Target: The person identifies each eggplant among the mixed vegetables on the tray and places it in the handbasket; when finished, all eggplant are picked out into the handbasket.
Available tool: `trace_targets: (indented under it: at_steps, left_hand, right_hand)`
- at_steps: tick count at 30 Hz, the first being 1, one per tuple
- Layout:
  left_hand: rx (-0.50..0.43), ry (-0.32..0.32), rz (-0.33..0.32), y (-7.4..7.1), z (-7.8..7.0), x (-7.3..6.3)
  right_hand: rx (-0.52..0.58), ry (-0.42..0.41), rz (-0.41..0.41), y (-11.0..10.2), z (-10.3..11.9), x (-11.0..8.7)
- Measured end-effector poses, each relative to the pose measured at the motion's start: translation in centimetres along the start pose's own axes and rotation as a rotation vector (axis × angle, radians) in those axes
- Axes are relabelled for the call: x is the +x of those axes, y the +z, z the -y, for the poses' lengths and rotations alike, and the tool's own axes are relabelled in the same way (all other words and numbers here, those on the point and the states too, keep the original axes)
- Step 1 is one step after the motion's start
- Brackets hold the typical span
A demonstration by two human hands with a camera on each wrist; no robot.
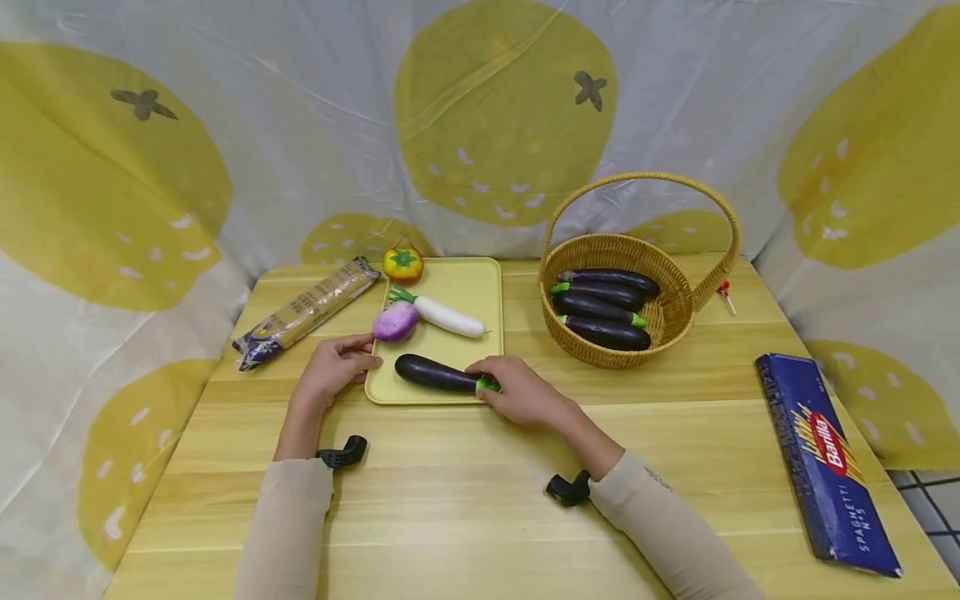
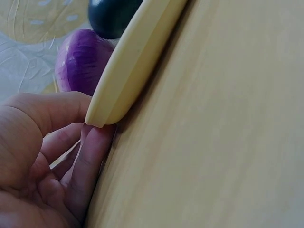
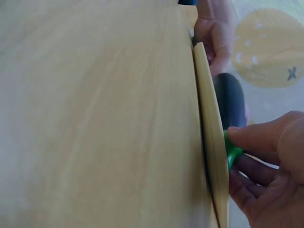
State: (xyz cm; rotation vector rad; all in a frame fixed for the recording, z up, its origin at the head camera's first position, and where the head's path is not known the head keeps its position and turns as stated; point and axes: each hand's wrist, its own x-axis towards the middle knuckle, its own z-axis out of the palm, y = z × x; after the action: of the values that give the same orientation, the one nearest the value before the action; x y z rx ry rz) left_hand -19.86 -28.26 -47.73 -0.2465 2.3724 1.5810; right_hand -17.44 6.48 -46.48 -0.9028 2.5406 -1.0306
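A yellow tray lies on the table with a white radish, a purple onion-like vegetable and a dark eggplant on it. At the tray's left edge my left hand pinches the rim, thumb above and a finger below, as the left wrist view shows. My right hand holds the eggplant by its green stem end, near the tray's front right corner. The eggplant's body points left, toward the other hand.
Several eggplants lie in a wicker basket with a tall handle at the right. A persimmon-like fruit sits by the tray's back left corner. A pasta packet lies left, a blue spaghetti box right, a small red-tipped item behind.
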Motion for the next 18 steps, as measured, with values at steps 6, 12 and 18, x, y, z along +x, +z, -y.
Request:
trace_targets:
  at_steps: [6, 12, 18]
  left_hand:
    - [-0.027, -0.012, 0.012, 0.3, 0.1, 0.4]
    - [-0.024, -0.005, 0.004, 0.1, 0.3, 0.3]
    - [-0.011, 0.008, -0.007, 0.1, 0.1, 0.2]
  right_hand:
    - [0.024, 0.041, -0.043, -1.0, -0.1, -0.5]
    - [0.040, 0.044, -0.080, -3.1, -0.4, -1.2]
    - [0.003, 0.024, -0.203, -6.3, -0.8, -2.7]
